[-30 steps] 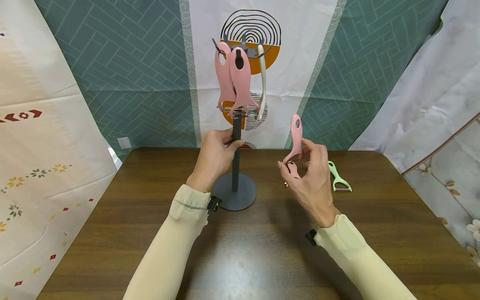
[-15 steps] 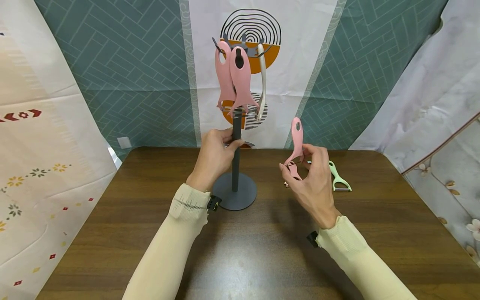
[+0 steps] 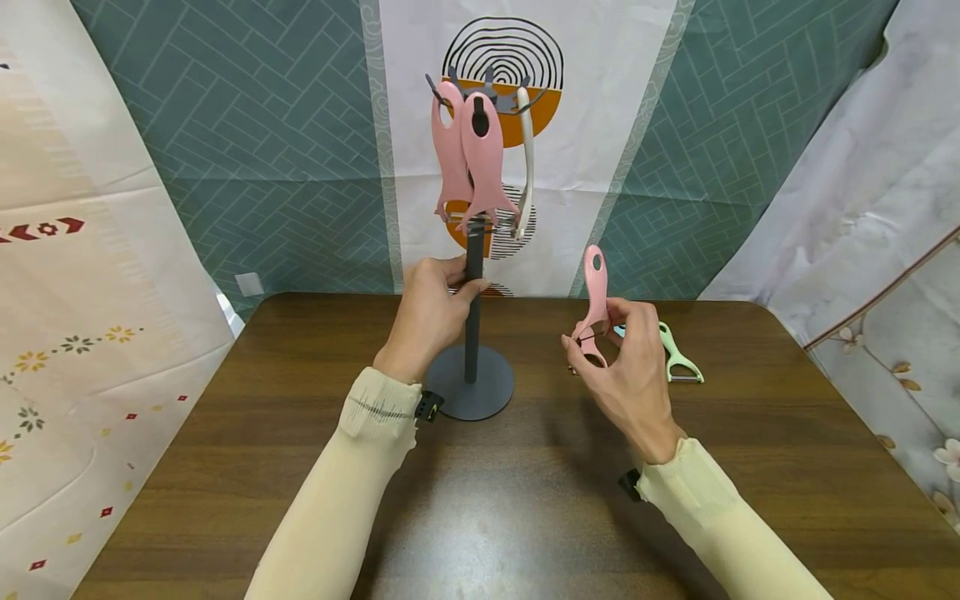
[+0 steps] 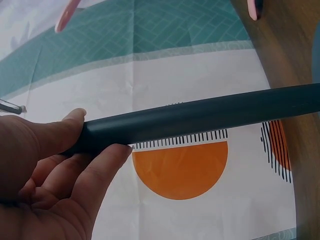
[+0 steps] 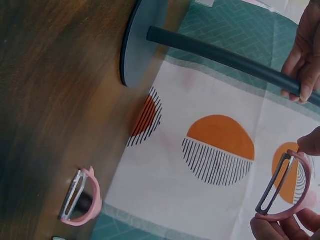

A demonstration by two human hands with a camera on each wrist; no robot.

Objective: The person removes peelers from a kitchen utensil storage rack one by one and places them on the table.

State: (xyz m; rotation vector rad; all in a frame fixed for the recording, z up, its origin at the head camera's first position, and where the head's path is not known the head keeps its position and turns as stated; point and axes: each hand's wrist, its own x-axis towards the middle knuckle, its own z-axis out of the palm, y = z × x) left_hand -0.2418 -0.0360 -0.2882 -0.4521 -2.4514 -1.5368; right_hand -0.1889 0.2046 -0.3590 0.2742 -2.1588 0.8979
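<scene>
Over the counter, the right hand has a narrow, pinching grip on a pink peeler by its blade end, handle up, perhaps to leave its hole free. The left hand's grip curls round the stand's pole, probably steadying it below the hanging peelers. Farther right lie another pink peeler and a green peeler.

Counted at least six peelers. Pink came to four: rear hung peeler, front hung peeler, held peeler, tabletop peeler. White peeler was one, green peeler one. Pale blue piece was one, mostly hidden, kind unclear. There was one stand, one table. Hands were two: left hand, right hand.
</scene>
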